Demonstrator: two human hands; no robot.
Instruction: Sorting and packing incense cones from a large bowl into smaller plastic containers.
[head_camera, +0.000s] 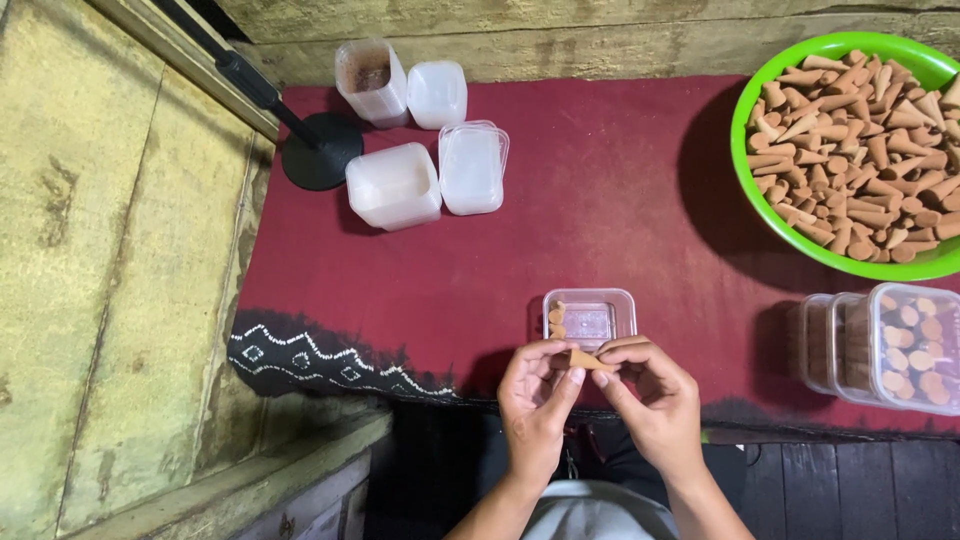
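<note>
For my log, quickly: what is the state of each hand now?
Left hand: closed on the brown cone, fingers pinching it.
Right hand: closed on the same brown cone.

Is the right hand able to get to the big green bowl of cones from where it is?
Probably yes. The right hand has open red cloth between it and the green bowl, with nothing standing in the way.

A red cloth (600, 200) covers the low table. Around it: a green bowl (760, 215) far right, empty plastic boxes (395, 185) top left, one small box (590, 318) near the front edge.
</note>
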